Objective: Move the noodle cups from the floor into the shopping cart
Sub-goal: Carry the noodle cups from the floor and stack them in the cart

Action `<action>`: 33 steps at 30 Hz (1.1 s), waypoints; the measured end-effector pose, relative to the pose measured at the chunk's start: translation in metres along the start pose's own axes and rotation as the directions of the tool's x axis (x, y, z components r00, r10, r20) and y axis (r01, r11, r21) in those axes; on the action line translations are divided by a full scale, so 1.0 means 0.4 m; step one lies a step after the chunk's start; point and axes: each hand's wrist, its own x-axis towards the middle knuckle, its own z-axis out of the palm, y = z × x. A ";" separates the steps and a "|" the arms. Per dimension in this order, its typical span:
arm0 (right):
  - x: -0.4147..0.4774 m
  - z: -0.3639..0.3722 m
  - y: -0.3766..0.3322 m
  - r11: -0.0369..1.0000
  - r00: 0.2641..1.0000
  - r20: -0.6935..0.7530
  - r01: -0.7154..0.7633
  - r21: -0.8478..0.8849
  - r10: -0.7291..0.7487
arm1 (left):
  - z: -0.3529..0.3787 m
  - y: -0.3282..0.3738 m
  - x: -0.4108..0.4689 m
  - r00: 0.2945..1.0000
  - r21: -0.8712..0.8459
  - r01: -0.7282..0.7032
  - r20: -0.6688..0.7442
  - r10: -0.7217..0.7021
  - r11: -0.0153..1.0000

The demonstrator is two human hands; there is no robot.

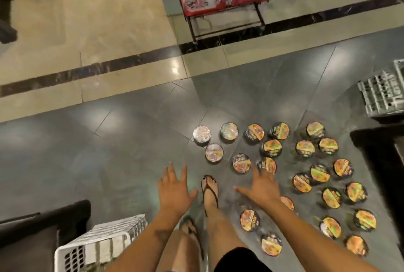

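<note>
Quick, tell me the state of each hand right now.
Left hand: open, fingers spread, holding nothing.
Right hand: open, fingers spread, holding nothing, over the noodle cups.

Noodle cups (272, 147) stand upright on the dark floor tiles, loosely scattered and sealed: 3 silver-lidded at the left edge, the rest orange-and-black lidded, all slightly blurred

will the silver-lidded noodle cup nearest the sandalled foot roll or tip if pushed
Probably won't roll: the silver-lidded noodle cup stands flat, lid up. Likely light, so it may slide on the glossy floor. Its shiny wrap looks slippery.
</note>
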 end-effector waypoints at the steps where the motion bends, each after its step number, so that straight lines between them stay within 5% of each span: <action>1: 0.043 0.004 -0.013 1.000 1.000 -0.004 0.005 -0.007 -0.005 | 0.012 -0.004 0.048 0.999 -0.017 0.019 -0.026 -0.020 1.000; 13: 0.750 0.518 -0.093 1.000 1.000 -0.008 0.009 -0.008 -0.009 | 0.523 -0.050 0.819 0.988 -0.126 0.010 -0.150 -0.030 0.992; 19: 1.021 0.749 -0.089 0.999 0.986 -0.159 0.045 0.028 -0.040 | 0.755 -0.021 1.109 0.963 -0.192 -0.112 -0.262 0.059 0.975; 24: 1.077 0.856 -0.096 0.983 0.942 -0.337 0.067 0.173 -0.004 | 0.839 0.022 1.219 0.926 -0.266 -0.203 -0.364 0.097 0.942; 33: 1.090 0.907 -0.117 0.964 0.866 -0.500 0.118 0.239 0.017 | 0.840 0.015 1.230 0.898 -0.156 -0.261 -0.401 0.181 0.953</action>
